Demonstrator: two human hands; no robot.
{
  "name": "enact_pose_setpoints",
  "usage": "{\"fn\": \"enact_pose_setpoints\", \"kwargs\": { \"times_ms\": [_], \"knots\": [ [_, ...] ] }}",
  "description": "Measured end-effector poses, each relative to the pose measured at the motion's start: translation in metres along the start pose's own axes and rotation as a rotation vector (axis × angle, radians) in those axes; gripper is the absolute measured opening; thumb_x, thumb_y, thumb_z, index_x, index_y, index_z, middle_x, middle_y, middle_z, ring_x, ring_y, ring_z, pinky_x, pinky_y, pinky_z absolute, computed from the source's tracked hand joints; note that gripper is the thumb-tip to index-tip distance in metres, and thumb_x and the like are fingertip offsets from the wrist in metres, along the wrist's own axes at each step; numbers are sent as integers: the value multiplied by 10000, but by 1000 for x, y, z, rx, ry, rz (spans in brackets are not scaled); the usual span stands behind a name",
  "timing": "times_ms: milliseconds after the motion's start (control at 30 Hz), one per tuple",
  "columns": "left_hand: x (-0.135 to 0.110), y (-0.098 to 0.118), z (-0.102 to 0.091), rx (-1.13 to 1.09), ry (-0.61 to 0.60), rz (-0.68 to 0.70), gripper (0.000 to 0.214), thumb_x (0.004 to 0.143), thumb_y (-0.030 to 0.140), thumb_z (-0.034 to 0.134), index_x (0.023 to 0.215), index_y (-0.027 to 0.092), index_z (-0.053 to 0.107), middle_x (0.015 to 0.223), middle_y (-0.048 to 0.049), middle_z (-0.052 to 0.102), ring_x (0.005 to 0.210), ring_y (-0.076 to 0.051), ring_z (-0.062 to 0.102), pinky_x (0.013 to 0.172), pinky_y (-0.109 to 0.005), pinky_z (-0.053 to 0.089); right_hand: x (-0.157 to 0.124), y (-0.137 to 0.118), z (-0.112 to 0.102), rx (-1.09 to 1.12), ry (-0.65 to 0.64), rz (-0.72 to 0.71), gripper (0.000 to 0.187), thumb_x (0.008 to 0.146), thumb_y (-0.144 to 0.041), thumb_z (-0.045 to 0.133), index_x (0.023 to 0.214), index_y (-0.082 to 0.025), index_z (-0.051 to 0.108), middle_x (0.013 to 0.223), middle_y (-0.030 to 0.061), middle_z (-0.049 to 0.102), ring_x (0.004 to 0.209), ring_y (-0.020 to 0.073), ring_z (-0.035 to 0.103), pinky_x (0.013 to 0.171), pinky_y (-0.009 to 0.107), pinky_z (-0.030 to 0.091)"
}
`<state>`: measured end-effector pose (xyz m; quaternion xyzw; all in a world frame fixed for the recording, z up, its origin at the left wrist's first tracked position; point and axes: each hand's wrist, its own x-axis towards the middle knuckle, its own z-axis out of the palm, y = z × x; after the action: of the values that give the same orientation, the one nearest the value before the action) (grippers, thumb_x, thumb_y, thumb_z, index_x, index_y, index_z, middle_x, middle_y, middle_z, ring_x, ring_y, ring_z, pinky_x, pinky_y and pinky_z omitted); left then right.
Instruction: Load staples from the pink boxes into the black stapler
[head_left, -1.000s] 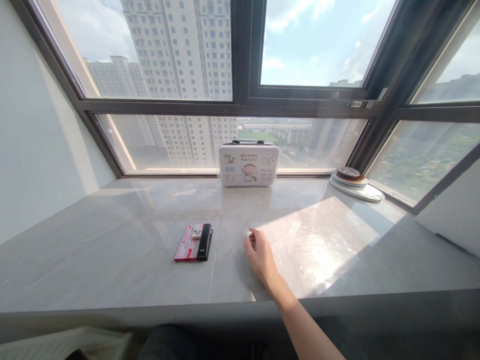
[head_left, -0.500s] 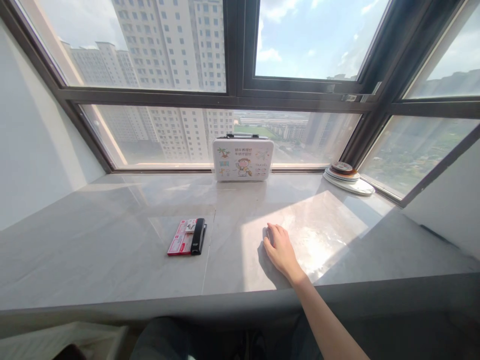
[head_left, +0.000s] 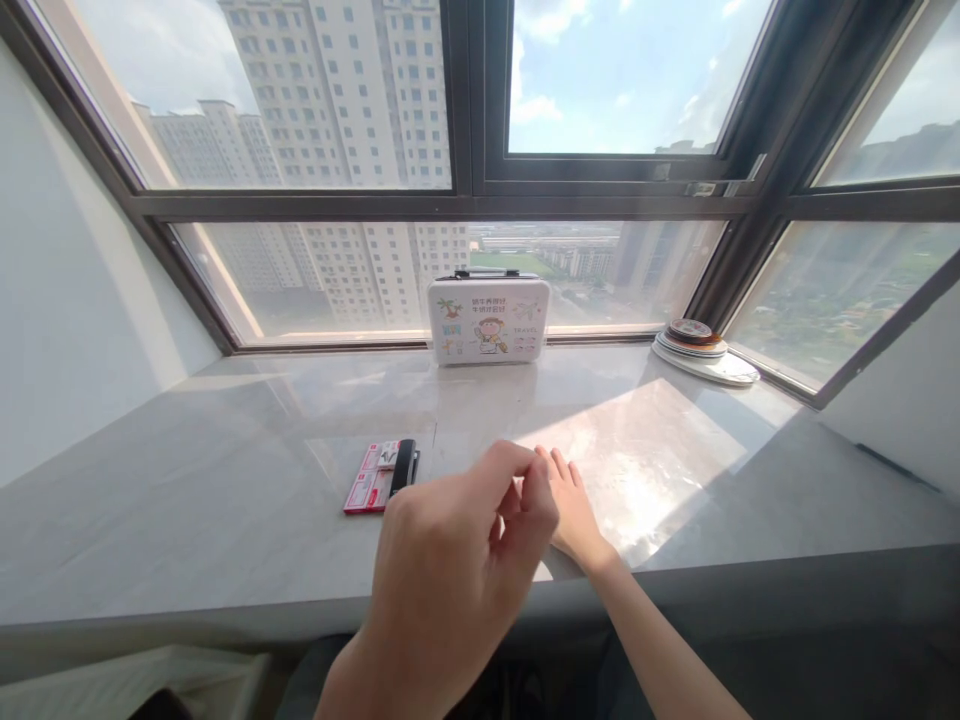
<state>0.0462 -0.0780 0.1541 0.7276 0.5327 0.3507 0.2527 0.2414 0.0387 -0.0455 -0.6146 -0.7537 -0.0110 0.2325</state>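
My left hand (head_left: 450, 570) is raised close to the camera, thumb and fingertips pinched together, with nothing visible between them. It partly covers my right hand (head_left: 574, 510), which lies flat with fingers stretched out on the grey stone sill (head_left: 225, 500). A black stapler (head_left: 405, 466) lies beside a red and white staple box (head_left: 371, 480), just left of both hands.
A white cartoon-printed case (head_left: 487, 320) with a black handle stands against the window. A stack of round plates or discs (head_left: 701, 350) sits at the back right corner. A bright sun patch (head_left: 645, 450) falls on the sill right of my hands.
My left hand has come up into view from below, in front of the right hand. The right hand stays flat on the sill, about where it was half a second ago.
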Motion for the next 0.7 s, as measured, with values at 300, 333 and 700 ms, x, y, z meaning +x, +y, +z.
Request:
{"fn": "enact_pose_setpoints", "kwargs": {
  "times_ms": [300, 333, 700],
  "knots": [
    [67, -158, 106, 581, -47, 98, 510, 1060, 326, 381, 1559, 241, 449, 1660, -65, 372, 1539, -254, 322, 1257, -463, 281, -5, -11, -1, -61, 14, -4, 613, 1042, -454, 443, 1607, -220, 404, 1679, 123, 291, 1559, 408, 166, 1217, 648, 147],
    [65, -166, 111, 619, -40, 92, 533, 1065, 346, 369, 1588, 246, 403, 1687, -57, 314, 1564, -257, 266, 1270, -482, 253, -5, -11, -2, -59, 15, -6, 617, 1040, -457, 446, 1609, -221, 401, 1678, 123, 292, 1559, 409, 169, 1217, 647, 149],
    [61, -175, 116, 669, 16, 81, 547, 1076, 418, 327, 1607, 291, 368, 1700, -27, 283, 1579, -256, 222, 1280, -520, 223, -5, -11, -2, -28, 13, -6, 608, 1034, -458, 449, 1605, -253, 412, 1679, 100, 295, 1562, 401, 173, 1218, 640, 161]
  ]
}}
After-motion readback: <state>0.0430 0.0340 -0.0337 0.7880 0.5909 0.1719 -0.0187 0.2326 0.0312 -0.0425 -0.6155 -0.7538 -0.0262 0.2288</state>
